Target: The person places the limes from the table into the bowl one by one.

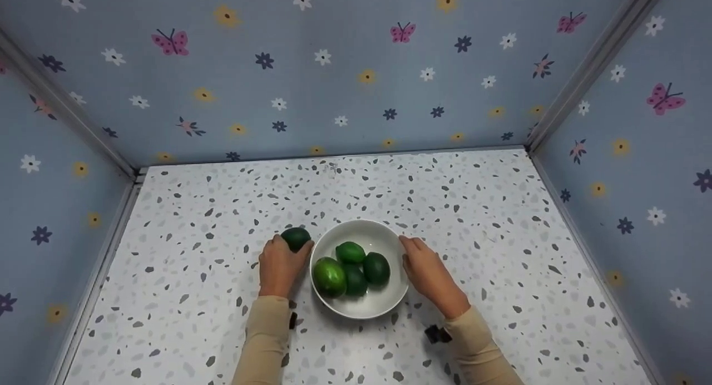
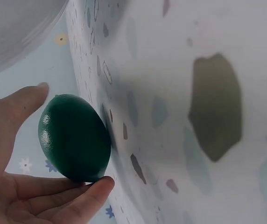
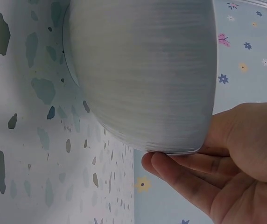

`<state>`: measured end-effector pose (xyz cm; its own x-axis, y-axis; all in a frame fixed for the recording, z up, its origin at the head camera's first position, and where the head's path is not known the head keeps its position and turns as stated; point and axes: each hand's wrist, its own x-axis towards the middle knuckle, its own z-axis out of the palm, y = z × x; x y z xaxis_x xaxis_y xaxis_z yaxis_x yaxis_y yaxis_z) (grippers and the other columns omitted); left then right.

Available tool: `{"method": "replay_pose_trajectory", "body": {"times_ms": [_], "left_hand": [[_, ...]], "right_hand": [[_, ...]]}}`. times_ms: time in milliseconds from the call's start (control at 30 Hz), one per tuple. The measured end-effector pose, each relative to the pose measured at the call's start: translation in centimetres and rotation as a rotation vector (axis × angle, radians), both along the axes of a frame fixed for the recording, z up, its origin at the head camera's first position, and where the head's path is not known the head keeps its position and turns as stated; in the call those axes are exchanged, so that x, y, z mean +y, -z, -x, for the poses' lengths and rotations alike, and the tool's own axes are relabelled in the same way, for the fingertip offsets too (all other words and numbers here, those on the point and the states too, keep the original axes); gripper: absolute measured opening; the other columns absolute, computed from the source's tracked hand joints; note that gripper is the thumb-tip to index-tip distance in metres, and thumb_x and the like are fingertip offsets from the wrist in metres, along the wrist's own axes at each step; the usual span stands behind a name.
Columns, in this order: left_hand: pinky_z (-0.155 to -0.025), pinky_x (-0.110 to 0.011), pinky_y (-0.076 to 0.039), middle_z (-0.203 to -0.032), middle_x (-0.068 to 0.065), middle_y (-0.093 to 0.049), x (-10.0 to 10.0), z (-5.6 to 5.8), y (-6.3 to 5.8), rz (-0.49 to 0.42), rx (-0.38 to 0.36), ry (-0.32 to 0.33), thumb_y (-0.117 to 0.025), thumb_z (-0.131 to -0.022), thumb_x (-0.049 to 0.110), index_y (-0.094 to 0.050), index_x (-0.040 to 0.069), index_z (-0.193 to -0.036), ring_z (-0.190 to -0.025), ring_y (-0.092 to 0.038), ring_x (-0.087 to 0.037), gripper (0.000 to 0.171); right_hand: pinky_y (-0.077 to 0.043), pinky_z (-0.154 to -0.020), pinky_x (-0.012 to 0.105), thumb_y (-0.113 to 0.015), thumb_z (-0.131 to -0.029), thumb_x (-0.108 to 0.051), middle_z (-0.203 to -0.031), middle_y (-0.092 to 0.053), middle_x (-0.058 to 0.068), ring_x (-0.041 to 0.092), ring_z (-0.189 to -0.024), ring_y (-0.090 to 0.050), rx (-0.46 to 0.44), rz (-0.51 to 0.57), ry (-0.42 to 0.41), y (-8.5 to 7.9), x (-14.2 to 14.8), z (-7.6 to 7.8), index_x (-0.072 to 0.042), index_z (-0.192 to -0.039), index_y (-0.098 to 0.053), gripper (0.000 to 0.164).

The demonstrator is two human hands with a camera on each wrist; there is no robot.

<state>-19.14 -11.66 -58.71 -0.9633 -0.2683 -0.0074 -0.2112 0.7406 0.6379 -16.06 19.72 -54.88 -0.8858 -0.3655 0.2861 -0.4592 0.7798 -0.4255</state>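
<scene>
A white bowl (image 1: 361,312) stands on the speckled table holding several green fruits, among them a larger yellowish-green one (image 1: 329,277), a bright green lime-like one (image 1: 350,252) and a dark one (image 1: 376,269). Left of the bowl, a glossy dark green oval fruit (image 2: 75,137) rests on the table. My left hand (image 1: 280,265) is around it: fingers touch one side, while the thumb is a little apart from it. On the right, my right hand (image 1: 428,271) holds the bowl's rim, its fingertips against the outer wall (image 3: 143,79); the thumb is partly hidden behind the rim.
White table surface (image 1: 473,207) with grey speckles extends around the bowl. Blue flowered panels (image 1: 356,95) enclose the back and both sides, with metal frame strips (image 1: 595,62) at the corners. Dark wrist devices (image 1: 438,334) sit near the sleeves.
</scene>
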Motion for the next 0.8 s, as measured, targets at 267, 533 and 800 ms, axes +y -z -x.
{"method": "replay_pose_trajectory", "body": {"times_ms": [267, 533, 800], "left_hand": [[-0.086, -0.056, -0.049, -0.107, -0.031, -0.061, -0.07, 0.44, -0.01, -0.043, -0.013, -0.004, -0.074, -0.087, 0.043, -0.056, -0.013, -0.117, -0.101, -0.062, -0.047, 0.066], [-0.081, -0.054, -0.052, -0.101, -0.03, -0.064, -0.06, 0.5, 0.36, -0.02, 0.017, 0.011, -0.079, -0.084, 0.041, -0.058, -0.015, -0.113, -0.096, -0.064, -0.046, 0.066], [-0.085, -0.054, -0.051, -0.107, -0.031, -0.063, -0.34, 0.32, -0.31, -0.032, 0.017, 0.009, -0.079, -0.084, 0.039, -0.058, -0.015, -0.117, -0.101, -0.063, -0.046, 0.067]], "right_hand": [[-0.055, -0.087, 0.044, -0.062, -0.093, 0.005, -0.114, -0.062, 0.021, 0.036, -0.104, -0.064, -0.029, 0.007, 0.002, -0.11, -0.04, -0.04, 0.009, -0.132, -0.054, 0.04], [-0.056, -0.083, 0.044, -0.063, -0.092, 0.008, -0.111, -0.062, 0.022, 0.036, -0.101, -0.065, 0.038, -0.001, -0.033, -0.05, 0.2, -0.12, 0.011, -0.13, -0.055, 0.04], [-0.056, -0.085, 0.043, -0.062, -0.093, 0.005, -0.112, -0.062, 0.021, 0.036, -0.102, -0.065, 0.018, -0.007, -0.028, -0.07, 0.27, -0.01, 0.009, -0.132, -0.054, 0.04]]}}
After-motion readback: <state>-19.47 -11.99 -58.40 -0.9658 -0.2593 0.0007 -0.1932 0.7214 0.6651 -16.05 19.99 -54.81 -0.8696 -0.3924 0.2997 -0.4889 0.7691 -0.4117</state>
